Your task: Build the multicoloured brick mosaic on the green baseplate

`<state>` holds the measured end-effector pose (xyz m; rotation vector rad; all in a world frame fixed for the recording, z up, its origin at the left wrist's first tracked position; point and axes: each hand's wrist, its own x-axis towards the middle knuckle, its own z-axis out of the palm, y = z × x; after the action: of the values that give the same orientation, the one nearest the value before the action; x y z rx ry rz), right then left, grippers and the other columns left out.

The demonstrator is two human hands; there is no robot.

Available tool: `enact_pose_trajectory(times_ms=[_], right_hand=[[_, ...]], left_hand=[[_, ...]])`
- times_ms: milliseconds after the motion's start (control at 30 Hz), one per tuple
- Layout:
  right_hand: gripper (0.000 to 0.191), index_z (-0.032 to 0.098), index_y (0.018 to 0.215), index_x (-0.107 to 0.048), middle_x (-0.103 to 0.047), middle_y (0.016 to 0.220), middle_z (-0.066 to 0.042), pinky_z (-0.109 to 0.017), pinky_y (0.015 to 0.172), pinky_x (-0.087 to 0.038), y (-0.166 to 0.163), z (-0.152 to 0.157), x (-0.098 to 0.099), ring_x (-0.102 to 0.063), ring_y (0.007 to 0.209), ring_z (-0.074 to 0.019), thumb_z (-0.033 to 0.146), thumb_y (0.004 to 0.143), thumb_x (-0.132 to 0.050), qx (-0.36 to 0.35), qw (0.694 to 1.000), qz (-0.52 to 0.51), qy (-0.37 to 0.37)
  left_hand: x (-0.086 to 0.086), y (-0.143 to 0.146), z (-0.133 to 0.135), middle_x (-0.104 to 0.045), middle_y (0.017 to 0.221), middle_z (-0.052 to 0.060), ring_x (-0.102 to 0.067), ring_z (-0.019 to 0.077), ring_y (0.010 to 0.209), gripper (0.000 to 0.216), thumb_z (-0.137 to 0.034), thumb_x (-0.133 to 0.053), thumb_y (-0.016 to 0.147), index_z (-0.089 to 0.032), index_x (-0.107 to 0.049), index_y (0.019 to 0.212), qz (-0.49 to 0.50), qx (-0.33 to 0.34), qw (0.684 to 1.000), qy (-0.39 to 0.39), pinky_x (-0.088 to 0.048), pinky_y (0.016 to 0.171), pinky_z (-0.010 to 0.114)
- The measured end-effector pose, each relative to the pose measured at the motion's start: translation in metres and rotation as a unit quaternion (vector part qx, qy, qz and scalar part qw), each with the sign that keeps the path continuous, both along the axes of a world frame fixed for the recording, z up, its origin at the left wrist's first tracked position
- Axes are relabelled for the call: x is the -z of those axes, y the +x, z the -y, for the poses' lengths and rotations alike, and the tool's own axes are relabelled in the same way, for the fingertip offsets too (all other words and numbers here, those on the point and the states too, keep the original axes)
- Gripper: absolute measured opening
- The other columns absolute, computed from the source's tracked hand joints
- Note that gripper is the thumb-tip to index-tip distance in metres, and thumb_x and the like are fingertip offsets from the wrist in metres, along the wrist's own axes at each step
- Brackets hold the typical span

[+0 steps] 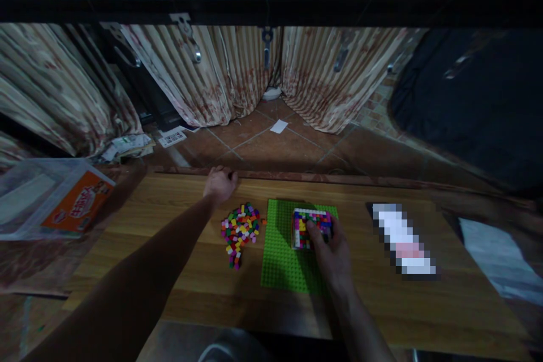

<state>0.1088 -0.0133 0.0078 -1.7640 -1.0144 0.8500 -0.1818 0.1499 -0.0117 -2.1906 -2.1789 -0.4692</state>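
Note:
My right hand (333,246) grips a block of colourful toy bricks (302,232), its thumb on top and its other fingers along the right side. White bricks line the block's far and left edges. The block is on a green studded baseplate (278,254). My left hand (220,184) is at the table's far edge, its fingers curled; what they hold, if anything, is hidden. Nearer to me than that hand, a pile of small loose bricks (241,226) in many colours lies left of the baseplate.
The wooden table (186,288) bears a phone (403,240) with a blurred screen on the right. A clear plastic bin (25,198) with an orange label stands left of the table. Beyond are striped curtains (237,79) and a dark horizontal bar (271,3) with hanging metal clasps.

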Motion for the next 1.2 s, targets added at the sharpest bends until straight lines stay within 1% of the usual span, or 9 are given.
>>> enact_pose_trajectory(times_ms=[133, 267, 400, 500, 600, 733, 900, 1100, 1200], right_hand=[[0.07, 0.017, 0.128, -0.059, -0.071, 0.113, -0.012, -0.039, 0.088, -0.05, -0.001, 0.001, 0.0, -0.067, 0.1, -0.0275, 0.062, 0.075, -0.068, 0.004, 1.0, -0.008, 0.015], [0.066, 0.017, 0.126, -0.06, -0.072, 0.11, -0.012, -0.039, 0.088, -0.051, -0.002, 0.002, -0.002, -0.067, 0.097, -0.0266, 0.061, 0.078, -0.066, -0.008, 0.999, 0.009, 0.031], [0.066, 0.016, 0.126, -0.06, -0.071, 0.111, -0.012, -0.04, 0.087, -0.051, -0.001, 0.002, -0.004, -0.067, 0.098, -0.0272, 0.063, 0.079, -0.064, -0.006, 1.0, 0.019, 0.024], [0.065, 0.016, 0.124, -0.062, -0.072, 0.11, -0.012, -0.04, 0.086, -0.052, 0.001, 0.0, -0.003, -0.067, 0.098, -0.0278, 0.065, 0.081, -0.061, 0.002, 1.0, 0.002, 0.014], [0.06, 0.018, 0.12, -0.065, -0.073, 0.107, -0.011, -0.039, 0.083, -0.054, 0.004, -0.002, -0.003, -0.067, 0.097, -0.028, 0.065, 0.083, -0.057, 0.012, 1.0, -0.018, 0.014], [0.058, 0.019, 0.112, -0.068, -0.074, 0.102, -0.009, -0.038, 0.075, -0.055, 0.007, -0.007, -0.003, -0.069, 0.092, -0.0279, 0.066, 0.079, -0.059, 0.02, 0.998, -0.052, 0.004], [0.057, 0.019, 0.108, -0.069, -0.074, 0.101, -0.009, -0.041, 0.08, -0.054, 0.011, -0.011, 0.0, -0.068, 0.094, -0.0286, 0.064, 0.074, -0.063, 0.022, 0.997, -0.078, -0.008], [0.051, 0.021, 0.099, -0.07, -0.075, 0.089, -0.005, -0.038, 0.075, -0.054, 0.013, -0.014, 0.003, -0.069, 0.085, -0.0262, 0.062, 0.07, -0.067, 0.025, 0.994, -0.104, -0.005], [0.05, 0.021, 0.098, -0.07, -0.075, 0.09, -0.005, -0.038, 0.076, -0.054, 0.014, -0.015, 0.003, -0.068, 0.086, -0.0263, 0.062, 0.069, -0.068, 0.025, 0.993, -0.114, 0.0]], left_hand=[[0.0, 0.0, 0.0, -0.071, 0.098, 0.015, -0.06, 0.0289, 0.104, 0.041, -0.039, -0.037, 0.093, -0.016, -0.072, 0.089, -0.003, 0.0, 1.0, -0.001, -0.043, 0.101, 0.041], [0.001, -0.001, -0.001, -0.072, 0.097, 0.013, -0.061, 0.0282, 0.104, 0.041, -0.039, -0.037, 0.094, -0.018, -0.071, 0.088, -0.015, 0.003, 1.0, -0.001, -0.043, 0.101, 0.041], [0.003, -0.003, -0.003, -0.072, 0.097, 0.013, -0.061, 0.0289, 0.105, 0.042, -0.04, -0.036, 0.093, -0.018, -0.071, 0.087, -0.011, 0.006, 1.0, -0.001, -0.043, 0.101, 0.041], [0.004, -0.003, -0.004, -0.072, 0.097, 0.014, -0.061, 0.0292, 0.105, 0.042, -0.041, -0.037, 0.093, -0.018, -0.072, 0.087, -0.014, 0.004, 1.0, 0.001, -0.043, 0.102, 0.042], [0.005, -0.004, -0.004, -0.072, 0.098, 0.013, -0.061, 0.0289, 0.104, 0.042, -0.041, -0.037, 0.093, -0.018, -0.071, 0.088, -0.016, 0.003, 1.0, 0.002, -0.043, 0.102, 0.042], [0.004, -0.004, -0.004, -0.072, 0.098, 0.013, -0.061, 0.0286, 0.103, 0.041, -0.04, -0.037, 0.093, -0.018, -0.071, 0.089, -0.01, 0.007, 1.0, 0.001, -0.043, 0.102, 0.041], [0.004, -0.004, -0.004, -0.072, 0.099, 0.014, -0.06, 0.0298, 0.105, 0.042, -0.041, -0.037, 0.093, -0.017, -0.072, 0.09, -0.003, 0.005, 1.0, -0.005, -0.043, 0.102, 0.042], [0.004, -0.004, -0.004, -0.071, 0.099, 0.014, -0.061, 0.0296, 0.106, 0.04, -0.04, -0.038, 0.093, -0.018, -0.072, 0.088, 0.001, 0.008, 1.0, -0.006, -0.042, 0.102, 0.041], [0.003, -0.004, -0.003, -0.071, 0.099, 0.013, -0.061, 0.029, 0.104, 0.041, -0.041, -0.037, 0.094, -0.018, -0.071, 0.09, -0.017, 0.005, 1.0, -0.003, -0.043, 0.101, 0.041]])
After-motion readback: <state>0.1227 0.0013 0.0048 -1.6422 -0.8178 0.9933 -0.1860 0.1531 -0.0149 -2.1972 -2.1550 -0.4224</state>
